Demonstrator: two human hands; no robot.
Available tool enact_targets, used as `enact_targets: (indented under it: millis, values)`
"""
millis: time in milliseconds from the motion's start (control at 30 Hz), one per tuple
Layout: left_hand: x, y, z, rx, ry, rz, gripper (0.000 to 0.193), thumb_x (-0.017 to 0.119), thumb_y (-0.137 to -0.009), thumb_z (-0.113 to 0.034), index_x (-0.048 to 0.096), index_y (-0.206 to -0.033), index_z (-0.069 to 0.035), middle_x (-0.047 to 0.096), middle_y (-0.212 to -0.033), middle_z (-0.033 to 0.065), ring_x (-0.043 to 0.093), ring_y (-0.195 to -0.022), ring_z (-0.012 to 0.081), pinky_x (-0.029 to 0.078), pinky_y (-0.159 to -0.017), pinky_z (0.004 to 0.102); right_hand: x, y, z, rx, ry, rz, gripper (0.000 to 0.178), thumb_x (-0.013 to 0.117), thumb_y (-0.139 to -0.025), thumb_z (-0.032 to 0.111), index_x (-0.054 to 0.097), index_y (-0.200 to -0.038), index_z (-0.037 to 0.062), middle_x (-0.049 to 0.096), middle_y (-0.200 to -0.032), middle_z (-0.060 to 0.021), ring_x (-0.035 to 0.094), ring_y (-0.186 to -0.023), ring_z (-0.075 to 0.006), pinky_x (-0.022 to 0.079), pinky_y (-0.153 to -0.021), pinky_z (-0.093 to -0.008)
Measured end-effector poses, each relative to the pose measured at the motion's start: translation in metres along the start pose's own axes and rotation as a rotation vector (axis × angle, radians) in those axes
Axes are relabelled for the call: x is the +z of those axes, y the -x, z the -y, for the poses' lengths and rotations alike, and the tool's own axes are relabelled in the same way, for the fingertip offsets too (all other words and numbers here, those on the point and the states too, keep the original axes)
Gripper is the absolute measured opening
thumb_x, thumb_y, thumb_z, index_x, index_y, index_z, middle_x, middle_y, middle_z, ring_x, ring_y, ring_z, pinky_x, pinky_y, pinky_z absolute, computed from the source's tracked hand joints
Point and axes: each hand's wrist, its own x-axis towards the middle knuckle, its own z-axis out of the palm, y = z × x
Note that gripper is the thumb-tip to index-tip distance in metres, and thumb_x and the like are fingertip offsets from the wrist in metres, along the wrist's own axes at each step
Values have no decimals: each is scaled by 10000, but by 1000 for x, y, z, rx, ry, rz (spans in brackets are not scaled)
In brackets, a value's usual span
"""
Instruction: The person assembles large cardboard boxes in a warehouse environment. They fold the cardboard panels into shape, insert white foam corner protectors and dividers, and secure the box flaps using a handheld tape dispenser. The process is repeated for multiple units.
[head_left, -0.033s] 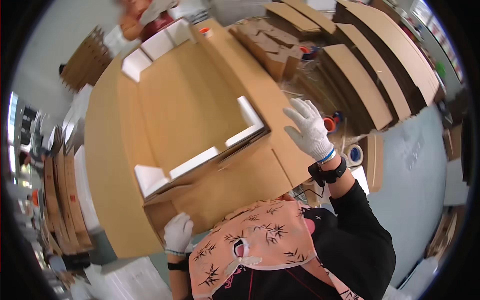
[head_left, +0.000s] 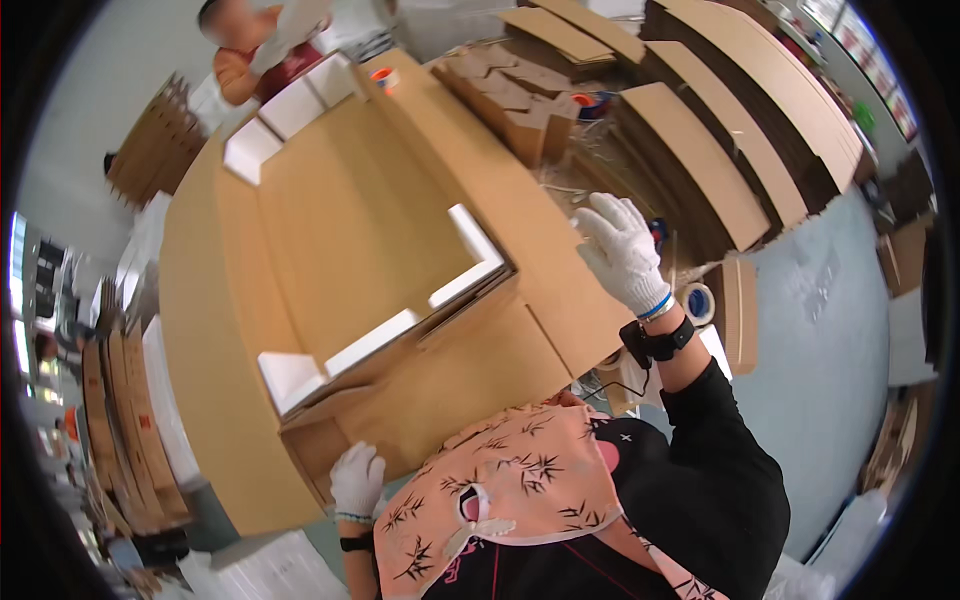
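A large open cardboard carton (head_left: 360,190) lies in front of me, its flaps folded outward. White foam corner pieces (head_left: 372,342) line the inside of its near and far ends. At the near left corner, my left hand (head_left: 357,480), in a white knitted glove, has its fingers curled over the edge of the near flap (head_left: 450,390). My right hand (head_left: 622,255), gloved too, is raised over the outer edge of the right flap (head_left: 560,290). Its fingers are apart and slightly bent, with nothing held.
Tape rolls (head_left: 697,302) lie right of the carton. Flattened cardboard (head_left: 700,160) is stacked at the far right, and more boards (head_left: 125,430) stand at the left. Another person (head_left: 265,55) is at the far end. An orange tape roll (head_left: 384,76) sits on the far right flap.
The carton and surroundings have shifted slightly left in view. My right hand's fingers are a little more bent. More of the other person shows. My left hand stays at the near flap.
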Motion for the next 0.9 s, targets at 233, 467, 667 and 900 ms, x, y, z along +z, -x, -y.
enact_targets:
  millis: [233, 467, 667, 900]
  values:
    - [89, 18, 34, -398, -116, 105, 557, 699, -819, -341, 557, -1272, -51, 482, -1456, 191, 497, -1308, 352, 417, -1084, 417, -96, 107, -259, 864, 599, -368, 452, 694, -850, 318, 629, -1221, 71, 610, -1263, -177, 581, -1168, -366, 474, -993, -449]
    - [60, 4, 16, -555, -189, 189, 551, 702, -813, -383, 590, -1218, -26, 539, -1385, 210, 511, -1287, 362, 419, -1067, 415, -136, 106, -326, 1296, 749, 21, 483, 674, -851, 408, 627, -1198, 74, 638, -1202, -160, 618, -1117, -343, 503, -948, -456]
    - [50, -5, -12, -589, -150, 222, 553, 689, -821, -397, 606, -1199, -2, 622, -1242, 237, 576, -1176, 403, 450, -999, 442, -129, 117, -346, 1028, 938, 37, 182, 524, -908, 119, 638, -1047, 90, 642, -1047, -132, 646, -1009, -321, 559, -829, -420]
    - [40, -8, -30, -584, -130, 251, 451, 661, -846, -356, 638, -1128, -5, 663, -1030, 211, 640, -988, 352, 493, -875, 406, -160, 111, -311, 912, 810, -483, 181, 542, -973, 255, 641, -1047, 122, 657, -994, -123, 675, -869, -348, 535, -760, -462]
